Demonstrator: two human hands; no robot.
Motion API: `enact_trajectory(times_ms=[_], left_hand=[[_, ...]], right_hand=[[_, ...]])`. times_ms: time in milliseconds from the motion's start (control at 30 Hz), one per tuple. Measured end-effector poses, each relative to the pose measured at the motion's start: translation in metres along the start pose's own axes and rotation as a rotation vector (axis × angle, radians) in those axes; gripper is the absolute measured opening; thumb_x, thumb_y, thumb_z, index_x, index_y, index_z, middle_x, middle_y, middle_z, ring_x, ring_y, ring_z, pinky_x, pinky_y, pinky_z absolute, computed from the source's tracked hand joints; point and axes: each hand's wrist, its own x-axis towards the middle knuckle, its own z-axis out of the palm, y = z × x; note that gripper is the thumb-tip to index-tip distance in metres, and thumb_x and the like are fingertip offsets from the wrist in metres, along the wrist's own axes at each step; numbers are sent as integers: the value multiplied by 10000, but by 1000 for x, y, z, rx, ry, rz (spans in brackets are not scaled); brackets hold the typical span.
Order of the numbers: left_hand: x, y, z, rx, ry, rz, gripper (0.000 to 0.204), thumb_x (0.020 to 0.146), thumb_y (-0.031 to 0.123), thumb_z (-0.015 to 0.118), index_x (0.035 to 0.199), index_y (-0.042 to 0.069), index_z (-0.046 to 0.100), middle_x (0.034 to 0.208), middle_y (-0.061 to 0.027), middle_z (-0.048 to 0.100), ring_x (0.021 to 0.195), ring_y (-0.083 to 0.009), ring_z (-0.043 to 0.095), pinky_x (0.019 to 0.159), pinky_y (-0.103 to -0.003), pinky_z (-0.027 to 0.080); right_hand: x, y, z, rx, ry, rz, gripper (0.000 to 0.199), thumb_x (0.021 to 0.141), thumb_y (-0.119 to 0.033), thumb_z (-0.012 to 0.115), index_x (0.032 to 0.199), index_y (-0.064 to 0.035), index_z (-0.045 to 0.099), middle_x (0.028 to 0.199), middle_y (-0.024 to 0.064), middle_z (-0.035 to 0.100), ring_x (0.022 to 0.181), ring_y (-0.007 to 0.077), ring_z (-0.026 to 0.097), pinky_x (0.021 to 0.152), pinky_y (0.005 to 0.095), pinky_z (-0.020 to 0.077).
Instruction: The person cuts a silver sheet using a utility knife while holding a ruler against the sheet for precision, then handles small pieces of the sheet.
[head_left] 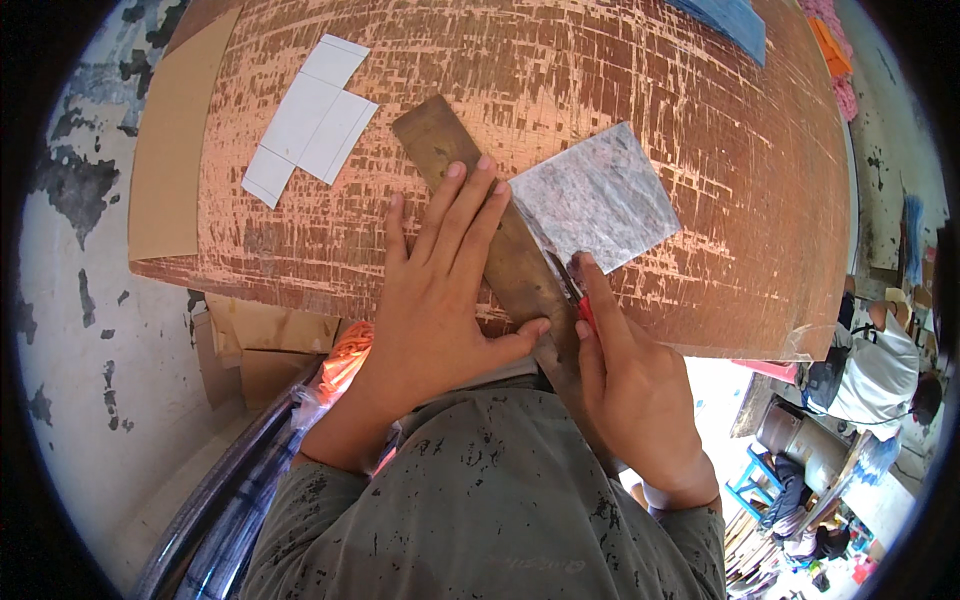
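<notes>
While the left hand lies flat and open, fingers spread, pressing down on a long worn brown wooden straightedge, the right hand is closed around a small red-handled cutter, index finger stretched along its top. Straightedge long axis runs diagonally, from the upper left on the table down toward the person's body at lower right; its near end passes the table edge between the two hands. Cutter tip sits against the right-hand edge of the straightedge, at the near corner of a square silvery-grey mottled sheet. Sheet lies flat on the scratched copper-brown table, its left part tucked under or touching the straightedge; exact overlap hard to tell. So the sheet lies up and away from the right hand, along the straightedge line; right hand is nearer to it, left hand is on the other side, on the wood. Blade itself too small to make out.

Further left on the table, well apart from both hands: a white flat cross-shaped card cutout with fold lines. A plain tan cardboard panel overlaps the table's left edge. Blue fabric and an orange item at the far right corner. Another person in a white top is off to the right, lower down, not involved.
</notes>
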Motion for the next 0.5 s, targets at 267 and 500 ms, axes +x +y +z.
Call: enact_trajectory(times_ms=[267, 500], left_hand=[[-1, -1, 1, 2, -3, 8, 1248, 704, 554, 924, 1702, 49, 369, 1796, -170, 326, 1684, -382, 268, 1335, -690, 94], [-1, 1, 0, 25, 17, 6, 1228, 716, 540, 921, 1701, 54, 373, 1796, -169, 327, 1682, -384, 269, 1336, -690, 90]], right_hand=[[2, -1, 5, -22, -4, -6, 585, 1104, -110, 579, 1672, -75, 443, 1005, 238, 781, 795, 435, 766, 691, 525, 604], [-3, -1, 0, -158, -22, -102, 757, 1003, -132, 667, 1687, 5, 372, 925, 213, 732, 687, 364, 762, 577, 455, 619]])
